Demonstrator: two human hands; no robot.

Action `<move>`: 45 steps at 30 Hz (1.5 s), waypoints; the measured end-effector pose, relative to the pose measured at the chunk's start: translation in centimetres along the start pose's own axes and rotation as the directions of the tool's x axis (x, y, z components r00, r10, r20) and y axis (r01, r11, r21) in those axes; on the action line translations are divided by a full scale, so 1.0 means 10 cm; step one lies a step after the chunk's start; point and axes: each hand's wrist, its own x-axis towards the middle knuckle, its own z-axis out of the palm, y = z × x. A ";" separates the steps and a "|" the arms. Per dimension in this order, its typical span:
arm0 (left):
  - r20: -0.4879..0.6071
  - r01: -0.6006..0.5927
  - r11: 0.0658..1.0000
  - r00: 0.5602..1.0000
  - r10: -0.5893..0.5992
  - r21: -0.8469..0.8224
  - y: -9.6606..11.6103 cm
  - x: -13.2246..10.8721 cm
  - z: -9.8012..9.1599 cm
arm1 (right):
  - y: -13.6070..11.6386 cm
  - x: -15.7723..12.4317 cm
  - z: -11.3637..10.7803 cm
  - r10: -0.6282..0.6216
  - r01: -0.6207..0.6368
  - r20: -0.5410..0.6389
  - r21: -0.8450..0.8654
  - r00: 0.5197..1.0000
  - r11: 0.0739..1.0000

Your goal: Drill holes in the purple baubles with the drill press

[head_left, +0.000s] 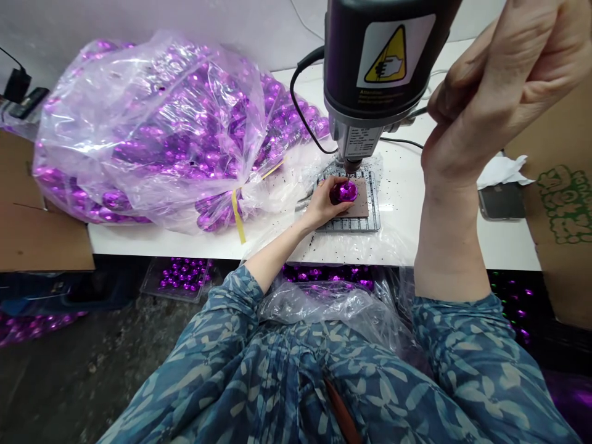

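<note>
One faceted purple ball (pixel 346 192) sits under the chuck (pixel 353 165) of the drill press (pixel 383 74), on a brown board (pixel 362 206) laid over the machine's ridged metal base (pixel 374 222). Left hand (pixel 321 203) pinches the ball from its left side, thumb in front, finger behind. Whether bit touches ball: cannot tell. Right hand (pixel 504 80) raised to right of the drill press, fingers curled around its thin lever (pixel 419 112). Left of the press: large clear bag (pixel 171 123) stuffed with shiny purple balls, neck tied with yellow strip (pixel 238 216). Dark flecks strewn around the press on white table (pixel 402 237). Right of the press: dark phone (pixel 502 205), crumpled white tissue (pixel 504 171) just behind it, then cardboard box (pixel 564 265) with green print. Below table level, left of the press: clear tray (pixel 150 280) holding small purple pieces.
</note>
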 end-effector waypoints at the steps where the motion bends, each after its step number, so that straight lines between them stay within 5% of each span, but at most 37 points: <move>1: -0.003 0.011 1.000 1.000 -0.011 -0.011 0.00 0.00 0.00 | 0.00 -0.02 0.00 -0.017 0.017 -0.018 0.008 1.000 1.000; 13: 0.007 0.049 0.999 0.999 -0.049 0.016 0.07 0.00 -0.04 | 0.08 -0.44 -0.12 -0.203 0.201 -0.131 -0.023 0.970 0.979; 34: -0.003 0.059 0.997 0.998 -0.060 -0.045 0.05 -0.01 -0.01 | 0.55 -0.72 -0.42 -0.265 0.250 -0.166 -0.105 0.950 0.962; 39: -0.004 0.041 0.998 0.999 -0.041 -0.051 0.09 -0.03 -0.02 | 0.36 -0.68 -0.36 -0.225 0.216 -0.107 -0.091 0.969 0.972; 45: -0.018 0.118 0.988 0.993 -0.120 -0.098 0.12 -0.04 0.00 | -0.06 -0.10 0.01 -0.036 0.027 -0.053 -0.157 0.998 0.987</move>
